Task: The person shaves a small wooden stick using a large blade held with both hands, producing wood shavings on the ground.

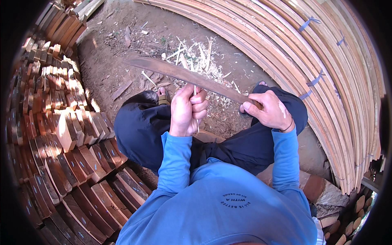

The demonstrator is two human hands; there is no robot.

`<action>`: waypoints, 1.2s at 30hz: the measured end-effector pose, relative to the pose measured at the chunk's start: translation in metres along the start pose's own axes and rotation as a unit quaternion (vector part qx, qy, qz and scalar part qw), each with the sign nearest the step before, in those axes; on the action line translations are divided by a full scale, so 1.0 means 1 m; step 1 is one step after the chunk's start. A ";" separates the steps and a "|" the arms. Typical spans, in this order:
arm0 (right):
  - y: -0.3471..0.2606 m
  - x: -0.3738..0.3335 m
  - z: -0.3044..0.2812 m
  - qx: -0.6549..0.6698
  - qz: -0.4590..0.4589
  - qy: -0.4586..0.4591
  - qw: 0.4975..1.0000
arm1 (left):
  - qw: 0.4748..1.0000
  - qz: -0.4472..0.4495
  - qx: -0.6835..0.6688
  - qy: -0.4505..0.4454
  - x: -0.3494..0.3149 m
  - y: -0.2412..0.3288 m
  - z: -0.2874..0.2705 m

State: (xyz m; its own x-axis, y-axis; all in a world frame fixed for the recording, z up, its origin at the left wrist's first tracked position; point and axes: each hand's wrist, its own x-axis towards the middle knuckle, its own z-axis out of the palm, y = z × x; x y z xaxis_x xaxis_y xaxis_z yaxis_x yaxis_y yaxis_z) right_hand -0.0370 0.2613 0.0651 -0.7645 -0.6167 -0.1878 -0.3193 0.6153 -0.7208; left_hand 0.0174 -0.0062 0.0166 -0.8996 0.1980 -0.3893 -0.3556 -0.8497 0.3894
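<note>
My right hand is closed around the handle end of a machete. Its long, slightly curved, brownish blade reaches up and to the left in front of me. In my left hand the fingers are wrapped round a thin pale wooden stick. The stick stands roughly upright, its top end at the near edge of the blade and its lower end showing below the fist. Whether stick and blade touch, I cannot tell. Both hands are over the gap between my bent knees.
Pale wood shavings and splinters litter the dirt floor beyond the blade. Stacked short wooden boards rise on my left. Long bent wooden strips, tied with blue bands, curve along the right. Cut round wood ends lie at the lower right.
</note>
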 end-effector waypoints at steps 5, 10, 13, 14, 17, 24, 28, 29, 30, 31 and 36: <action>0.005 0.008 0.007 -0.019 -0.013 0.017 1.000 | 1.000 -0.019 0.002 -0.017 0.002 0.000 -0.006; -0.002 0.034 0.011 -0.021 0.056 0.025 0.998 | 0.999 -0.025 0.030 -0.007 0.002 -0.008 0.000; 0.005 0.053 0.013 -0.050 0.077 0.092 0.992 | 0.996 -0.045 0.071 -0.040 -0.005 -0.004 0.010; 0.015 0.057 0.014 -0.072 0.039 0.114 0.990 | 0.996 -0.049 0.060 -0.051 -0.005 -0.002 0.013; 0.008 0.047 0.010 0.026 0.059 0.097 0.993 | 0.995 -0.064 -0.028 -0.069 -0.001 0.001 0.005; 0.001 0.009 -0.006 -0.002 0.003 0.009 1.000 | 0.961 -0.128 -0.183 -0.165 0.004 0.003 -0.003; -0.012 -0.002 -0.012 0.001 -0.005 -0.003 1.000 | 0.950 -0.153 -0.231 -0.141 0.000 0.005 -0.009; -0.012 -0.002 -0.013 0.002 -0.006 -0.002 1.000 | 0.949 -0.155 -0.234 -0.146 0.000 0.005 -0.008; -0.011 -0.001 -0.012 -0.019 -0.004 0.001 1.000 | 0.947 -0.156 -0.236 -0.151 0.000 0.004 -0.008; -0.008 0.002 -0.010 -0.039 -0.002 0.004 0.999 | 0.946 -0.157 -0.239 -0.156 0.000 0.004 -0.009; -0.007 0.023 0.002 -0.068 0.004 0.038 0.997 | 0.947 -0.158 -0.221 -0.171 0.004 0.002 -0.012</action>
State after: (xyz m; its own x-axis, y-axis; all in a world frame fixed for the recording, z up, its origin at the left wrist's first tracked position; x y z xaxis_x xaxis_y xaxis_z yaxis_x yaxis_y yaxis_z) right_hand -0.0510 0.2421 0.0646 -0.8055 -0.5761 -0.1388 -0.3822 0.6841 -0.6212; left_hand 0.0160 -0.0125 0.0056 -0.8229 0.5581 -0.1061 -0.5468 -0.8288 -0.1190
